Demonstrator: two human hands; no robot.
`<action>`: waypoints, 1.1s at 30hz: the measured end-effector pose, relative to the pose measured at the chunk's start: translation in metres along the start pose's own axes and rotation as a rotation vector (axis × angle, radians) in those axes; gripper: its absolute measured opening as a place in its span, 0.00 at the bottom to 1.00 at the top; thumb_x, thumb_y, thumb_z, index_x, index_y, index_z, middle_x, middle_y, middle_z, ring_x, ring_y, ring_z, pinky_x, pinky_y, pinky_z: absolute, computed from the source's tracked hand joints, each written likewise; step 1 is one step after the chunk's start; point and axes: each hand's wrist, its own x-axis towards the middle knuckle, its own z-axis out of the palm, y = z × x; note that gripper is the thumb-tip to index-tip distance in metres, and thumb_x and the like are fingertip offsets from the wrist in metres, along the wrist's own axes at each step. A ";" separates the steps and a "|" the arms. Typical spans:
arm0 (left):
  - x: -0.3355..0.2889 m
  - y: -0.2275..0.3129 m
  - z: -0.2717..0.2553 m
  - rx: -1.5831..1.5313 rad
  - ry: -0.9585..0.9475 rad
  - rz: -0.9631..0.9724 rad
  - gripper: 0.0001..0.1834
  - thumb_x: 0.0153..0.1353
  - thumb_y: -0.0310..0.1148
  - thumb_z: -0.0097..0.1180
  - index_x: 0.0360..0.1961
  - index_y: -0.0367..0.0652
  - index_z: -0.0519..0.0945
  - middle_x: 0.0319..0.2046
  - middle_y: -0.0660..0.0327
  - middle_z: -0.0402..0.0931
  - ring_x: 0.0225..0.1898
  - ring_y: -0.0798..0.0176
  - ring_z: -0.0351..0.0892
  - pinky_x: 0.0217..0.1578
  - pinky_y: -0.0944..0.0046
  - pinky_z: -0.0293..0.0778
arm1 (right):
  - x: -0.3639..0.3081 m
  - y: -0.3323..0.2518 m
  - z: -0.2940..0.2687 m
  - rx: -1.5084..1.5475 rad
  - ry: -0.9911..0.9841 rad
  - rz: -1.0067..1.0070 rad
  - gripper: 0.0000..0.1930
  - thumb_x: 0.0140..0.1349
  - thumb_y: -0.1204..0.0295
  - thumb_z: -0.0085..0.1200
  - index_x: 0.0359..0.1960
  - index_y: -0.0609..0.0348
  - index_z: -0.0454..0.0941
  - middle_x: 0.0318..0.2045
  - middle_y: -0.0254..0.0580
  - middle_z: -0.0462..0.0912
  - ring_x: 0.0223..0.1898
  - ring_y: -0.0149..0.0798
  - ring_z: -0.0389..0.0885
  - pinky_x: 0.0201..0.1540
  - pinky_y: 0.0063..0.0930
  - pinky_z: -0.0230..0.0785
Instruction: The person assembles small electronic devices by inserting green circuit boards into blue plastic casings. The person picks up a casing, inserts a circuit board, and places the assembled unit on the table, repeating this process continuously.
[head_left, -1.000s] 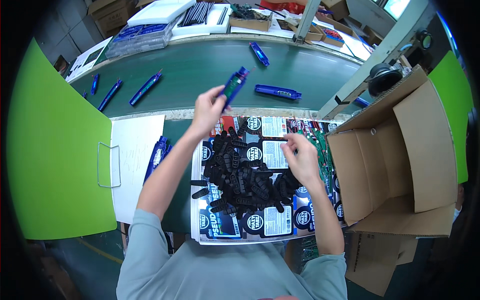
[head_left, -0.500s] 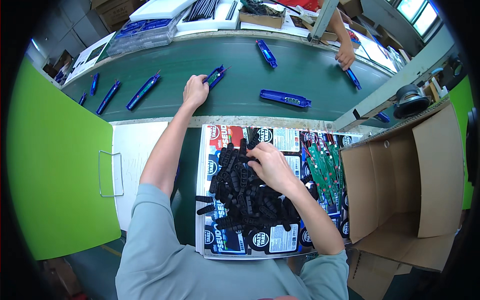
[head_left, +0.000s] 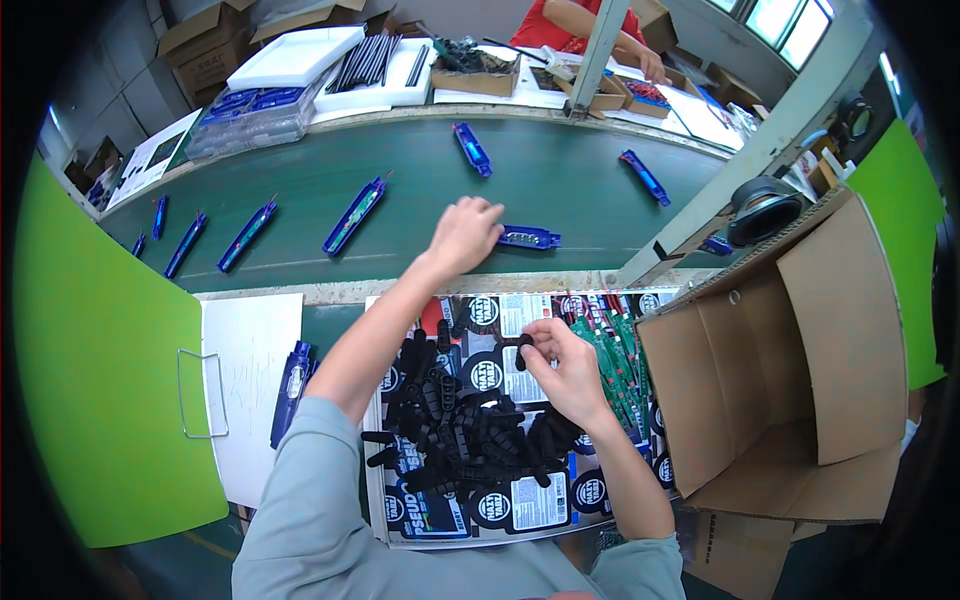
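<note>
Over the green belt (head_left: 420, 255), my left hand (head_left: 465, 237) covers one end of a blue plastic casing (head_left: 533, 238). Its fingertips are partly hidden, so I cannot tell whether they grip the casing. My right hand (head_left: 563, 372) pinches a small black ribbed piece (head_left: 523, 352) between thumb and fingers, above the printed sheet. To its left lies a loose heap of similar black pieces (head_left: 470, 430). Green circuit boards (head_left: 615, 365) with red wires lie to its right. A blue casing with a board in it (head_left: 355, 215) rests on the belt left of my left hand.
More blue casings (head_left: 248, 232) are spread along the belt. An open cardboard box (head_left: 770, 370) stands at right, below a metal post (head_left: 745, 160) and a round speaker (head_left: 765, 210). Another blue casing (head_left: 292, 390) lies on white paper (head_left: 240, 340). Across the belt, another person's hand (head_left: 655, 68) is over parts boxes.
My left hand has left the casing with the board and moved right to another casing. My right hand has lifted a black piece off the heap. The other person's hand has drawn back from the belt.
</note>
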 end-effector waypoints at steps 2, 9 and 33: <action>0.005 0.012 0.006 0.001 -0.183 -0.059 0.17 0.64 0.35 0.58 0.51 0.39 0.83 0.46 0.51 0.80 0.52 0.47 0.78 0.54 0.50 0.73 | -0.008 0.004 -0.013 0.013 0.068 0.035 0.10 0.62 0.77 0.61 0.44 0.65 0.78 0.31 0.44 0.86 0.29 0.30 0.84 0.31 0.24 0.73; -0.008 0.039 -0.031 -0.290 -0.210 -0.170 0.14 0.65 0.29 0.55 0.48 0.32 0.83 0.42 0.48 0.81 0.46 0.48 0.82 0.48 0.52 0.76 | -0.015 0.017 -0.042 0.282 0.402 -0.009 0.11 0.63 0.82 0.61 0.46 0.67 0.77 0.34 0.38 0.84 0.33 0.27 0.82 0.37 0.21 0.75; -0.115 0.196 -0.106 -0.618 0.302 -0.162 0.06 0.58 0.22 0.65 0.36 0.32 0.84 0.26 0.57 0.80 0.28 0.66 0.79 0.30 0.66 0.73 | -0.022 -0.050 -0.047 -0.147 0.501 -0.154 0.31 0.46 0.73 0.75 0.52 0.64 0.72 0.39 0.43 0.73 0.40 0.40 0.73 0.46 0.36 0.69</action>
